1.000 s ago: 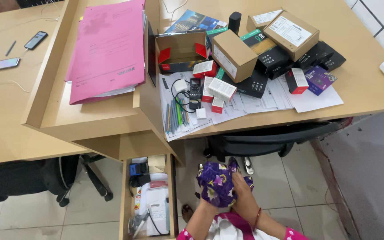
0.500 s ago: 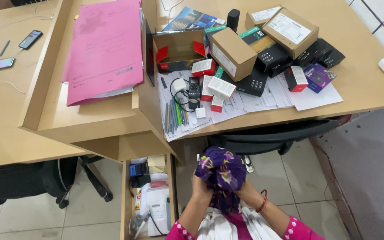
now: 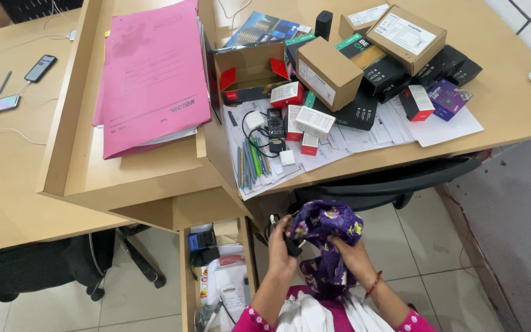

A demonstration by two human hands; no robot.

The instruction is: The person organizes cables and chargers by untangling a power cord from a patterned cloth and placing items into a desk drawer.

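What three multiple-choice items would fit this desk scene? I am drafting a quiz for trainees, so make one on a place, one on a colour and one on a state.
1. Where does the pink folder lie?
A. on the raised shelf left of the boxes
B. in the open drawer
C. on the floor tiles

2. What colour is the cloth in the hands?
A. plain white
B. purple with a flower print
C. green

3. How is the drawer under the desk?
A. shut
B. taken out and set on the desk
C. pulled open, with things in it

Answers:
1 A, since the folder rests on the shelf beside the piled boxes.
2 B, as the left hand and right hand grip purple flowered cloth.
3 C, as its contents show from above.
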